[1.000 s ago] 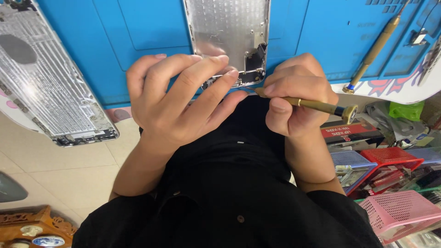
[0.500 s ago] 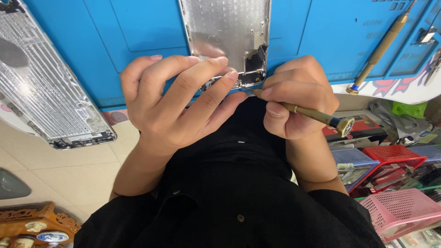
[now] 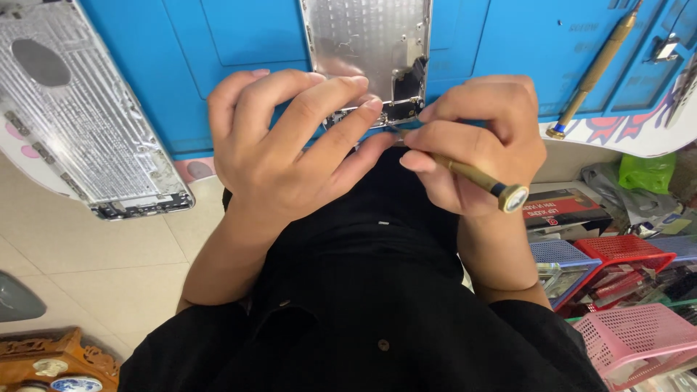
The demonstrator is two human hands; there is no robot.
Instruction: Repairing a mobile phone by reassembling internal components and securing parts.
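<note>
A silver phone back housing (image 3: 367,51) lies on the blue work mat (image 3: 218,43), its near end toward me. My left hand (image 3: 283,145) rests on that near end, fingertips pressing on the small parts there. My right hand (image 3: 483,141) grips a brass-coloured screwdriver (image 3: 479,178), its tip at the housing's lower corner, just by my left fingertips. The tip itself is hidden between my fingers.
A second silver housing (image 3: 80,123) lies at the left. Another brass screwdriver (image 3: 595,69) rests on the mat at the right. Below are red (image 3: 628,250), blue (image 3: 563,254) and pink (image 3: 639,334) baskets, a green bag (image 3: 646,170) and a tiled floor (image 3: 94,268).
The screwdriver's handle has swung down and toward me. My right hand has shifted slightly; my left hand holds the same place on the housing.
</note>
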